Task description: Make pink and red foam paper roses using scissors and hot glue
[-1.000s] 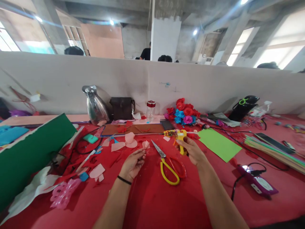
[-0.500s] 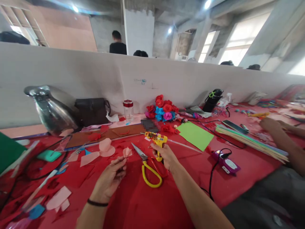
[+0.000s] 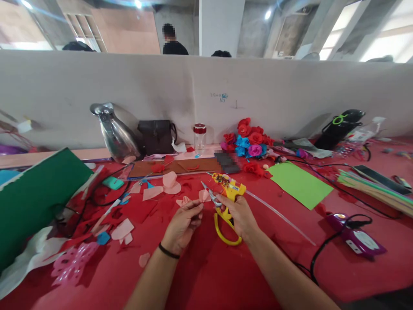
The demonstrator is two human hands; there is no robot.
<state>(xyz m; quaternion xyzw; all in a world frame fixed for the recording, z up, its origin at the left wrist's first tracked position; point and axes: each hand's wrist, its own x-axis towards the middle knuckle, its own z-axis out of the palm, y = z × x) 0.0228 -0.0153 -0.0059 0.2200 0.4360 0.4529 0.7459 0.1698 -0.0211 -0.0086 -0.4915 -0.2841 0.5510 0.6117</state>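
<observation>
My left hand (image 3: 184,223), a dark band at its wrist, pinches a small pink paper petal (image 3: 204,195) between thumb and fingertips. Just behind those fingers shows another folded pink paper piece (image 3: 183,201); whether it is held too I cannot tell. My right hand (image 3: 241,214) is wrapped round a yellow glue gun (image 3: 238,188), its nozzle pointing left and dark residue on its front. Scissors with yellow handles (image 3: 228,237) lie on the red table under the glue gun, partly covered by it and my right hand.
Pink and red paper scraps (image 3: 122,230) are strewn at left beside a green board (image 3: 41,202). Behind stand a steel jug (image 3: 118,133), a lidded jar (image 3: 200,142) and a bunch of paper flowers (image 3: 250,140). Rightward lie a green sheet (image 3: 300,184), cables and a purple device (image 3: 356,237).
The view has swung left, so things sit further right. My hands have come closer together, with the petal nearer the glue gun. Both hands keep their hold.
</observation>
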